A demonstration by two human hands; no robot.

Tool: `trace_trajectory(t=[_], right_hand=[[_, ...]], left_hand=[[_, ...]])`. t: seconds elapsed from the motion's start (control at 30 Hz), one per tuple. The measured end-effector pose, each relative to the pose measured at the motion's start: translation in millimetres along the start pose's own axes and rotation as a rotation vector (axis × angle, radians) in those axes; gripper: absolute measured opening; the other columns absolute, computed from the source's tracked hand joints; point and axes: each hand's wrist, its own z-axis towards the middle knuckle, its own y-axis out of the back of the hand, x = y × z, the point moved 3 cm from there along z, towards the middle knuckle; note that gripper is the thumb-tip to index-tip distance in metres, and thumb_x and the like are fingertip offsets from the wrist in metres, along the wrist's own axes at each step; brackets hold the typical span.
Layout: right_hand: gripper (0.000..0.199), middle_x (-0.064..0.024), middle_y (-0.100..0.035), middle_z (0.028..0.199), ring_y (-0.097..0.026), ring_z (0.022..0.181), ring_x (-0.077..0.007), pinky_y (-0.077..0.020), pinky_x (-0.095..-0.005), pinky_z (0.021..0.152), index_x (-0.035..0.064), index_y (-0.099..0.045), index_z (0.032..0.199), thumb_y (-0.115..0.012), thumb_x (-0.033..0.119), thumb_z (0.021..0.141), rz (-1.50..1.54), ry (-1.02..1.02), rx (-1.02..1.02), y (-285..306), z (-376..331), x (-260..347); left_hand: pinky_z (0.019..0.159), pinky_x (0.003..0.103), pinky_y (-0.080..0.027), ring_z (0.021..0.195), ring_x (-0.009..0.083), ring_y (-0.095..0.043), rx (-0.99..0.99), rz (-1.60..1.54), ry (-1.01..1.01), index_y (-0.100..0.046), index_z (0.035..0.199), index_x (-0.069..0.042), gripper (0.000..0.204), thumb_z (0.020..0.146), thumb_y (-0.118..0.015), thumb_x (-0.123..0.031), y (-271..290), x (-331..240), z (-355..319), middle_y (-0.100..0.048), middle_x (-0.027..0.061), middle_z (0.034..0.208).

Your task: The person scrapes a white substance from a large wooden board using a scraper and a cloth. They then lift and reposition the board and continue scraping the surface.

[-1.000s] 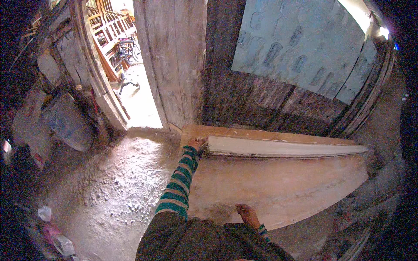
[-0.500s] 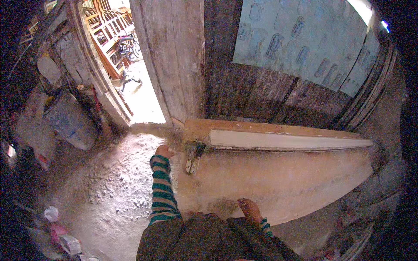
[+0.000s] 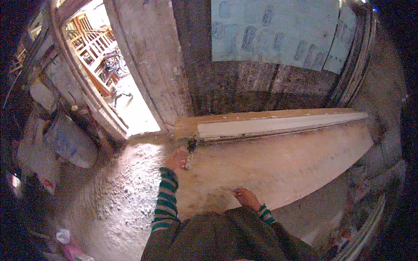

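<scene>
A large pale wooden panel (image 3: 278,169) lies flat in front of me, with a long white-painted strip (image 3: 278,126) lying along its far edge. My left hand (image 3: 175,159), in a green striped sleeve, is at the panel's left edge, closed on a small dark-topped tool (image 3: 190,155) that hangs against that edge. My right hand (image 3: 247,198) rests on the panel's near edge, fingers spread and holding nothing. My dark clothing hides the panel's nearest part.
An open doorway (image 3: 130,100) at the left shows a bicycle (image 3: 114,65) outside. A grey-blue barrel (image 3: 69,141) leans by the door frame. A pale blue sheet (image 3: 274,35) covers the wooden wall. The gritty concrete floor (image 3: 117,195) holds a plastic bottle (image 3: 63,235).
My left hand left the panel's far left corner, drew back toward me, and now grips the small tool at the left edge. My right hand has stayed on the near edge.
</scene>
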Motion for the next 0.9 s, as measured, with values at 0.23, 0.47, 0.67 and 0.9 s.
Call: trace_trajectory(t=[0.23,0.47,0.67,0.9], right_hand=[[0.026,-0.0164,-0.067,0.102,-0.066,0.086,-0.0327,-0.0532,-0.0416,0.077,0.0097,-0.065,0.111,-0.058,0.023,0.090,0.071,-0.040,-0.200,2,-42,-15],[0.027,-0.0147,-0.067,0.106,-0.067,0.087,-0.0297,-0.0536,-0.0389,0.078,0.0081,-0.064,0.113,-0.057,0.024,0.092,0.268,-0.272,-0.242,25,-106,-101],[0.030,-0.0141,-0.067,0.101,-0.066,0.087,-0.0234,-0.0524,-0.0354,0.079,0.0047,-0.062,0.114,-0.057,0.026,0.093,0.404,-0.186,-0.316,69,-86,-158],[0.039,-0.0057,-0.064,0.105,-0.062,0.090,-0.0198,-0.0517,-0.0345,0.078,0.0107,-0.052,0.128,-0.057,0.027,0.093,1.022,-0.064,-0.261,170,21,-288]], left_hand=[[0.082,0.040,-0.051,0.101,0.0296,-0.055,-0.659,0.946,-0.303,-0.038,0.139,-0.015,0.061,0.088,-0.059,-0.041,-23,50,127,-0.050,0.0123,0.131],[0.087,0.043,-0.047,0.108,0.0296,-0.052,-0.784,0.670,-0.177,-0.037,0.140,-0.014,0.059,0.091,-0.053,-0.042,-50,36,161,-0.047,0.0113,0.135],[0.092,0.046,-0.044,0.114,0.0295,-0.048,-0.894,0.361,-0.140,-0.036,0.140,-0.013,0.058,0.092,-0.048,-0.044,-39,19,141,-0.044,0.0104,0.138],[0.097,0.050,-0.041,0.121,0.0295,-0.044,-0.867,-0.364,-0.076,-0.036,0.141,-0.012,0.057,0.095,-0.042,-0.045,-47,-14,98,-0.040,0.0094,0.141]])
